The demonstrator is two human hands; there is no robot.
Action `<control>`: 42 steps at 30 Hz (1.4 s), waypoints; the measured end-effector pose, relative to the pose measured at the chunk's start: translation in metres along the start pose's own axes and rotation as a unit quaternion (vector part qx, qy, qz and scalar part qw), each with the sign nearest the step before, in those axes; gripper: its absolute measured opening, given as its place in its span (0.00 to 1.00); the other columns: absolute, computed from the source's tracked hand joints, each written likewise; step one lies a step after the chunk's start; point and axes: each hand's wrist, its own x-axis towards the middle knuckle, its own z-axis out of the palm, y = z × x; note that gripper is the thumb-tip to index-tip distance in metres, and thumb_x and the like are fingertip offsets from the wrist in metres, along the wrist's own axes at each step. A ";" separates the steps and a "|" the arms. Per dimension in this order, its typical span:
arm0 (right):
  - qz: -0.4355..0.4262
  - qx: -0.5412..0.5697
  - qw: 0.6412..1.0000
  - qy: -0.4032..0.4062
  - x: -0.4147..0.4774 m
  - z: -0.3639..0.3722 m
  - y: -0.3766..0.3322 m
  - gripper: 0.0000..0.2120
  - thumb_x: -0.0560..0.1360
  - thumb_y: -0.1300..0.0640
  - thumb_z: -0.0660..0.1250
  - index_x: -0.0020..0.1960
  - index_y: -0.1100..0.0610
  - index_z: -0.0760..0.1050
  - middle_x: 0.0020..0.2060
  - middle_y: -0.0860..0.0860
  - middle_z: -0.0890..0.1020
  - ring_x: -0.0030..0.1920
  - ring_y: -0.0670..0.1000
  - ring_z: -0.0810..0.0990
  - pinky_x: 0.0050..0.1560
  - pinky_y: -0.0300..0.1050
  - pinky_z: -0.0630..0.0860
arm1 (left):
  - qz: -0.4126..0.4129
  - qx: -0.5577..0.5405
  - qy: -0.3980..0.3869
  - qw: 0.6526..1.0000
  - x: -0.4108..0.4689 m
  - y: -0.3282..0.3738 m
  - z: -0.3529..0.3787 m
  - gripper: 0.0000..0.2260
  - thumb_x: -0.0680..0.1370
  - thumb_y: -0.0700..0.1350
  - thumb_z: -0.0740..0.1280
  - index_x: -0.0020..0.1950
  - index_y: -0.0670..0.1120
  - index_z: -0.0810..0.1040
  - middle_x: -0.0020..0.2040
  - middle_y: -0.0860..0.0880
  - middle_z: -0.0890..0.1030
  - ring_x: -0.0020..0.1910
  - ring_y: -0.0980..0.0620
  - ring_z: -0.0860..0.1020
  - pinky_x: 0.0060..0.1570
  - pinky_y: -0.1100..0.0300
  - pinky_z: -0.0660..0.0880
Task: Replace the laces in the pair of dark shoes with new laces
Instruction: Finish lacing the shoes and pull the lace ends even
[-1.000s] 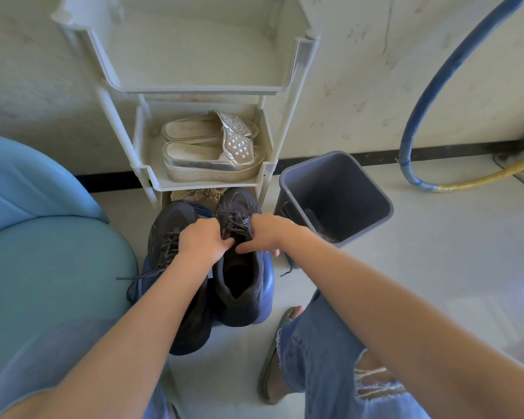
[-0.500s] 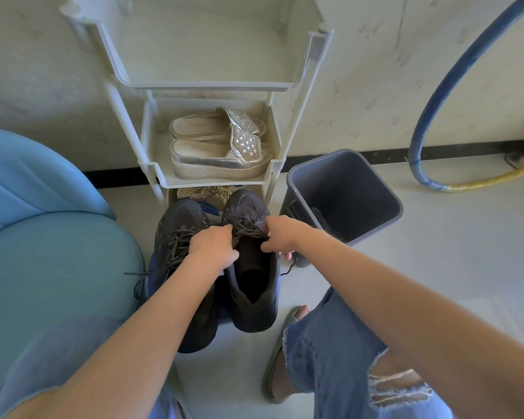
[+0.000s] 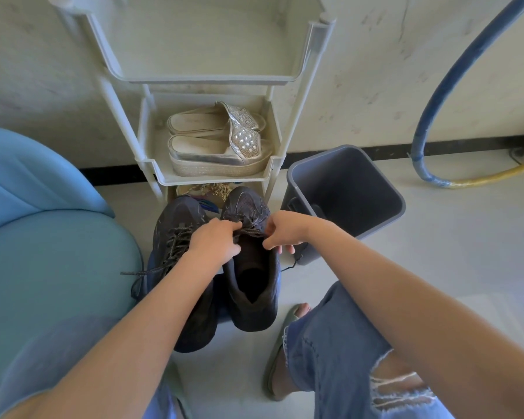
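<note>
Two dark shoes stand side by side on the floor (image 3: 436, 252), toes touching the foot of a white rack (image 3: 300, 86) that stands against the wall, with a strip of something blue showing under their outer edges. The seat-side shoe (image 3: 176, 219) is laced, and its lace (image 3: 176, 246) trails off toward the blue seat (image 3: 49, 252), which crowds that flank closely. The bin-side shoe (image 3: 251, 297) gapes open at the mouth. Both hands are at its upper eyelets: the left hand (image 3: 214, 244) has its fingers curled round the dark lace (image 3: 250, 229), and the right hand (image 3: 285, 229) pinches the same lace at the shoe's outer edge, a loose end dangling just below it. One grey bin (image 3: 360, 189) sits just beside that shoe, its near corner almost touching the right wrist, so the shoes are hemmed in on three sides — rack ahead, seat on one flank, bin on the other. Open floor lies beyond the bin, out to where one blue hose (image 3: 445, 80) curves down the wall and meets a yellow hose (image 3: 493, 176) at the skirting. The rack shows three tiers: a top tray, a middle shelf carrying two silver sandals (image 3: 221, 146) stacked close to its front edge, and a bottom tier mostly hidden behind the shoe toes. One slippered foot (image 3: 285, 328) rests near the bin-side shoe's heel, below a torn denim knee.
</note>
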 end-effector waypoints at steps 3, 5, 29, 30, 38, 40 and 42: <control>0.008 0.006 1.000 -0.014 -0.002 0.002 0.000 0.07 0.76 0.56 0.64 0.42 0.57 0.73 0.32 0.50 0.82 0.31 0.48 0.78 0.32 0.38 0.69 | -0.013 -0.020 -0.008 1.000 -0.003 -0.001 -0.002 0.25 0.76 0.46 0.64 0.73 0.56 0.66 0.67 0.46 0.73 0.63 0.45 0.73 0.57 0.53 0.74; 0.010 0.007 1.000 -0.020 -0.002 0.002 0.001 0.08 0.77 0.55 0.63 0.40 0.57 0.73 0.32 0.50 0.82 0.32 0.48 0.79 0.32 0.38 0.69 | -0.019 -0.020 -0.014 1.000 -0.005 -0.001 -0.004 0.23 0.76 0.47 0.64 0.71 0.52 0.70 0.62 0.46 0.77 0.58 0.46 0.76 0.52 0.55 0.75; -0.056 0.088 0.987 0.126 0.037 -0.009 -0.009 0.09 0.79 0.58 0.63 0.56 0.56 0.79 0.42 0.47 0.79 0.41 0.46 0.78 0.48 0.40 0.75 | -0.010 0.081 -0.158 0.984 -0.009 0.018 -0.009 0.35 0.80 0.47 0.61 0.78 0.41 0.42 0.67 0.40 0.72 0.60 0.42 0.75 0.56 0.52 0.73; -0.061 0.087 0.986 0.127 0.041 -0.008 -0.010 0.09 0.79 0.57 0.64 0.56 0.57 0.80 0.43 0.46 0.79 0.45 0.46 0.77 0.53 0.41 0.73 | -0.014 0.087 -0.162 0.983 -0.008 0.019 -0.007 0.35 0.80 0.48 0.61 0.78 0.41 0.42 0.67 0.40 0.71 0.61 0.42 0.74 0.57 0.52 0.73; -0.082 0.044 0.981 0.171 0.060 -0.006 -0.009 0.07 0.75 0.53 0.69 0.49 0.54 0.81 0.41 0.43 0.76 0.54 0.47 0.61 0.59 0.45 0.58 | -0.036 0.137 -0.172 0.975 0.001 0.022 0.004 0.36 0.81 0.47 0.61 0.77 0.39 0.39 0.68 0.39 0.71 0.61 0.41 0.75 0.55 0.50 0.73; -0.095 0.027 0.984 0.151 0.062 -0.006 -0.013 0.04 0.74 0.54 0.69 0.47 0.53 0.81 0.43 0.44 0.78 0.56 0.50 0.63 0.58 0.45 0.58 | -0.039 0.149 -0.174 0.973 0.001 0.024 0.005 0.35 0.81 0.44 0.61 0.77 0.38 0.39 0.68 0.40 0.70 0.61 0.41 0.74 0.55 0.51 0.73; -0.108 -0.002 0.986 0.131 0.062 -0.009 -0.015 0.01 0.74 0.54 0.70 0.45 0.50 0.79 0.41 0.42 0.78 0.58 0.52 0.63 0.56 0.46 0.58 | -0.036 0.147 -0.170 0.974 0.001 0.024 0.004 0.35 0.80 0.43 0.61 0.76 0.37 0.40 0.68 0.40 0.70 0.61 0.41 0.74 0.54 0.51 0.73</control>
